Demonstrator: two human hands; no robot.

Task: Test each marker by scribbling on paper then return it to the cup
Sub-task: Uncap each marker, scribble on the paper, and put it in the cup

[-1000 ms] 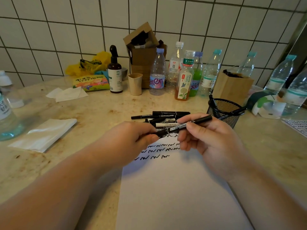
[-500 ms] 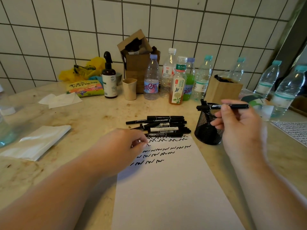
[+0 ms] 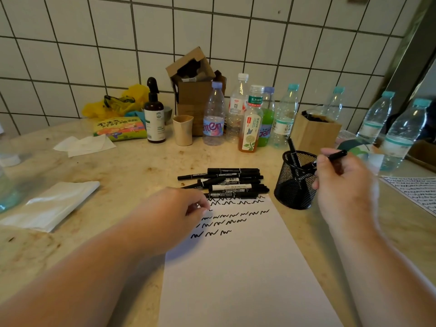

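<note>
A black marker [image 3: 330,157] is held in the right hand [image 3: 342,187], pinched between thumb and fingers, its far end sticking out to the right above the knuckles and its near end pointed down-left toward the rim of the black mesh cup [image 3: 295,185]. The cup stands on the desk [image 3: 118,175] just right of the paper's far corner, and at least one marker [image 3: 292,149] is already seen standing in it. The left hand [image 3: 174,213] rests at the left edge of the paper [image 3: 236,267], its fingers loosely curled with the tips near the scribbles; nothing is seen held in it. Rows of black scribbles [image 3: 231,218] cover the far part of the sheet. A pile of black markers [image 3: 226,182] lies on the desk, touching the far edge of the paper, between the left hand and the cup.

The marker is judged light, stiff and smooth-barrelled, so a light pinch at mid-barrel is enough, and a firmer hold is needed only when a cap is pulled off. It is likely to roll if laid down loose. The cup is judged light and easily tipped if its rim is knocked, so the marker is best lowered end-first rather than dropped across the rim. The markers in the pile are best taken one at a time by the barrel.
</note>
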